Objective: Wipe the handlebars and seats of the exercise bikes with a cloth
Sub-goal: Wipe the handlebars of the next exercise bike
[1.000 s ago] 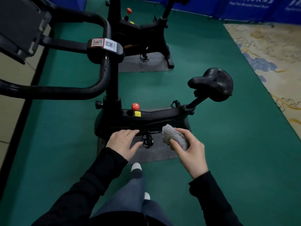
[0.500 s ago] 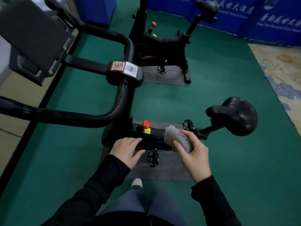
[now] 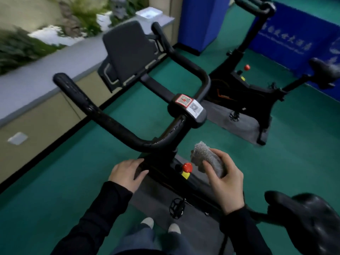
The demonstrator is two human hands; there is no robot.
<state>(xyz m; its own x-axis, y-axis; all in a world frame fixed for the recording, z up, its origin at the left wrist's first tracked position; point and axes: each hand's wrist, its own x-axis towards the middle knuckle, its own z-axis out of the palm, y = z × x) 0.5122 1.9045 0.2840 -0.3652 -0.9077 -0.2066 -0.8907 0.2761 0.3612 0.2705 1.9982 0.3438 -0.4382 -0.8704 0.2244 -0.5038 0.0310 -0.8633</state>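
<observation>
Right hand, 5 o'clock, clasped cloth; left hand relaxed, empty. Handlebars, 11 o'clock, and seat, 4 o'clock: wiping judged not begun.

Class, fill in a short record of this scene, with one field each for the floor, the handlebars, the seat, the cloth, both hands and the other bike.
floor: green
handlebars: black, mid-picture
seat: black, lower right, no hand on it
cloth: grey, bunched, apart from the handlebars
right hand: grips the cloth
left hand: empty, fingers relaxed, by the near bike's frame
second bike: beyond, upper right, on a grey mat
</observation>
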